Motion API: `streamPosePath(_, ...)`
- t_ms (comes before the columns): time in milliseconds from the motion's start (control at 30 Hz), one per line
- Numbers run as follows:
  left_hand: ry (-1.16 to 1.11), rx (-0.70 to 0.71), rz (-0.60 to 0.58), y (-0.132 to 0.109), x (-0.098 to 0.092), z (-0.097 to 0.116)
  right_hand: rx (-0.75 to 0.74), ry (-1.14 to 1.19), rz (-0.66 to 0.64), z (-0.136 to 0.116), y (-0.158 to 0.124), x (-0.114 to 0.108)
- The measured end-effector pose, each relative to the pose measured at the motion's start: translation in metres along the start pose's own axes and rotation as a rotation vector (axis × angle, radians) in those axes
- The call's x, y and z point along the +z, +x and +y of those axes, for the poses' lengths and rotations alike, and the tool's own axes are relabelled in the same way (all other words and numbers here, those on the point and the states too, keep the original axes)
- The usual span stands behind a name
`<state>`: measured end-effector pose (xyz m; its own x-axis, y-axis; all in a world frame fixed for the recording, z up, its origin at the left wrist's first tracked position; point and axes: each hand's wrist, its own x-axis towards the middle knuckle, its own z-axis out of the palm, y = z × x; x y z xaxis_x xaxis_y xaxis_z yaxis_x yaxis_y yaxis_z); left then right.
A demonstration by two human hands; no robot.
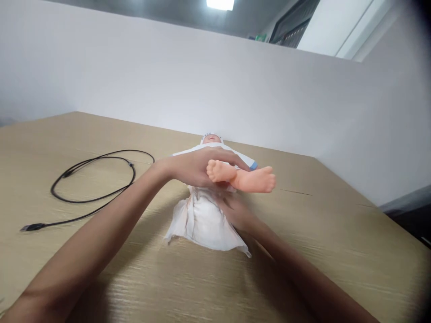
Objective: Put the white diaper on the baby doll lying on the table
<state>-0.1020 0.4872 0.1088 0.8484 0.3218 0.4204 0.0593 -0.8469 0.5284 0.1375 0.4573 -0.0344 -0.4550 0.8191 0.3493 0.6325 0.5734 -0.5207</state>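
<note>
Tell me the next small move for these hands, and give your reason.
Probably have the right hand smooth the near end of the diaper against the table. That end looks creased and uneven at its edges, and the right hand is beside it, while the left hand is at the doll's legs.

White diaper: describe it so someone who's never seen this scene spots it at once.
On the wood-toned table, find the doll's bare feet, just right of the picture's middle. The white diaper spreads below and slightly left of them, beside the right hand. Unlike the doll's white top with its blue cuff, it is crumpled, with flared edges.
</note>
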Motion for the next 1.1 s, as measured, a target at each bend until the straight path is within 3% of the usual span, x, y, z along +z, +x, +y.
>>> streamPosePath(100,0.014,0.02,0.007,-0.003,0.005,-0.002,-0.071,0.037,0.02,0.011,-0.039,-0.013)
streamPosePath(200,-0.005,0.052,-0.003,-0.006,0.015,-0.002,-0.12,-0.043,0.175,0.021,-0.069,-0.028)
streamPosePath(333,0.03,0.035,-0.023,-0.012,0.033,0.001,-0.19,-0.062,0.318,0.014,-0.074,-0.037)
streamPosePath(500,0.168,-0.07,-0.033,-0.029,0.058,0.001,-0.335,-0.049,0.234,-0.012,-0.053,-0.032)
streamPosePath(633,0.191,-0.145,0.015,-0.048,0.072,0.0,-0.369,-0.005,0.173,-0.011,-0.049,-0.037)
streamPosePath(833,0.239,-0.211,0.008,-0.093,0.065,-0.002,-0.42,-0.203,0.117,0.012,-0.061,-0.05)
streamPosePath(967,0.345,-0.179,-0.086,-0.125,0.057,-0.008,-0.505,-0.325,0.114,0.026,-0.063,-0.045)
streamPosePath(1100,0.365,-0.151,-0.15,-0.142,0.059,-0.02,-0.55,-0.372,0.096,0.033,-0.062,-0.037)
